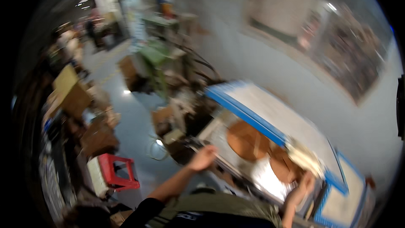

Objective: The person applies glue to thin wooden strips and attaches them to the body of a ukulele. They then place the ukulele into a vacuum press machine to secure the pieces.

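Blurred workshop view: left hand (203,157) rests on the edge of the blue-framed surface (244,112), seemingly for support; right hand (304,184) touches brown pieces (247,140); neither grip is readable.

Stool (118,172) left of machine (270,143), discs (247,140) on it

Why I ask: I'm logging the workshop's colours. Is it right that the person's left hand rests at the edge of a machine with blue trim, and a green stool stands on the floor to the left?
Not quite: the stool is red, not green, as the head view shows. The left hand does rest at the edge of the blue-trimmed machine, though the picture is blurred.
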A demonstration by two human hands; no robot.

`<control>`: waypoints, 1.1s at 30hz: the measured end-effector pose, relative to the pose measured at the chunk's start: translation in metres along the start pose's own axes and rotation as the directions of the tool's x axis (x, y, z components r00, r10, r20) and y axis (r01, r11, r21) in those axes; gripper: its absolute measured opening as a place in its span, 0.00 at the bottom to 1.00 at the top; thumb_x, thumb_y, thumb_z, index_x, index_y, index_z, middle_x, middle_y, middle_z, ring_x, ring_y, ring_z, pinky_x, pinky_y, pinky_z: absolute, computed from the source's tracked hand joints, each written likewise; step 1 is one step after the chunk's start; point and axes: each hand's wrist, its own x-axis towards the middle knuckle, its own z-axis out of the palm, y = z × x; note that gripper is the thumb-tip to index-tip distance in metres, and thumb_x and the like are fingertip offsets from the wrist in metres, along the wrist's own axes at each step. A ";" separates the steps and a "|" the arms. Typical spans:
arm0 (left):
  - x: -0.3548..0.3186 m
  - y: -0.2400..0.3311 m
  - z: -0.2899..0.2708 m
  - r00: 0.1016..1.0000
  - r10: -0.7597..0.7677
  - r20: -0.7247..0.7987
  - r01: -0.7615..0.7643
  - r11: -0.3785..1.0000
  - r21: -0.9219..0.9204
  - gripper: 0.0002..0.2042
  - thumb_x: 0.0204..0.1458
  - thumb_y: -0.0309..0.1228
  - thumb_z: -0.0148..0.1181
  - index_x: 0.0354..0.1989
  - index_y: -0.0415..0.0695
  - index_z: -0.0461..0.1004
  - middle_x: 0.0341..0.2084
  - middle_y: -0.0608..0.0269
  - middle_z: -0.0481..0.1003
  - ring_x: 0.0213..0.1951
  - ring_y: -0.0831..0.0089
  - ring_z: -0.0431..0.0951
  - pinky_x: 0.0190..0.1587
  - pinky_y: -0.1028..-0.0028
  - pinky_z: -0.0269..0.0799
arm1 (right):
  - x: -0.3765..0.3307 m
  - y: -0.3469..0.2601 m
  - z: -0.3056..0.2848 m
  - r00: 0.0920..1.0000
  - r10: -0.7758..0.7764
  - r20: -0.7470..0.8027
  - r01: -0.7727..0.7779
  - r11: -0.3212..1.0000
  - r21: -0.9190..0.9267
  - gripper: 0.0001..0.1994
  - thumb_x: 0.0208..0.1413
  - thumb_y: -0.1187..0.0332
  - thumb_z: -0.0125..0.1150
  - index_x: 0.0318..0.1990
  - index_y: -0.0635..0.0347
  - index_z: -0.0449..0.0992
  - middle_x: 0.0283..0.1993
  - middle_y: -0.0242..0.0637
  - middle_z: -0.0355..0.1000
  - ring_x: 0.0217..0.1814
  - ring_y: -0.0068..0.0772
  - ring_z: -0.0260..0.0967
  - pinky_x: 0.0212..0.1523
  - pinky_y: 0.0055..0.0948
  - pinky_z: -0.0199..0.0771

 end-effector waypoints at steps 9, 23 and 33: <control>0.124 0.009 0.122 0.982 0.166 0.095 -0.187 0.723 0.665 0.14 0.51 0.30 0.57 0.48 0.47 0.72 0.45 0.58 0.73 0.46 0.59 0.74 0.46 0.64 0.72 | 0.066 -0.058 -0.005 0.974 0.132 0.182 -0.134 0.991 -0.001 0.16 0.62 0.60 0.53 0.38 0.69 0.75 0.31 0.41 0.73 0.27 0.25 0.65 0.27 0.25 0.65; 0.227 -0.010 0.203 0.696 0.489 0.526 -0.651 0.119 0.750 0.07 0.44 0.32 0.55 0.22 0.45 0.79 0.34 0.62 0.73 0.42 0.62 0.74 0.39 0.68 0.73 | 0.135 0.113 -0.008 0.821 0.064 0.567 0.141 0.940 -0.309 0.15 0.62 0.61 0.53 0.43 0.66 0.75 0.34 0.44 0.75 0.33 0.35 0.72 0.34 0.31 0.73; 0.196 0.033 0.165 0.808 0.453 0.377 -0.538 0.303 0.787 0.06 0.51 0.29 0.48 0.36 0.42 0.68 0.39 0.56 0.70 0.43 0.60 0.73 0.43 0.66 0.73 | 0.129 0.168 -0.001 0.740 -0.444 0.506 0.617 0.748 -0.246 0.13 0.60 0.65 0.55 0.48 0.63 0.74 0.38 0.47 0.75 0.34 0.38 0.72 0.36 0.31 0.74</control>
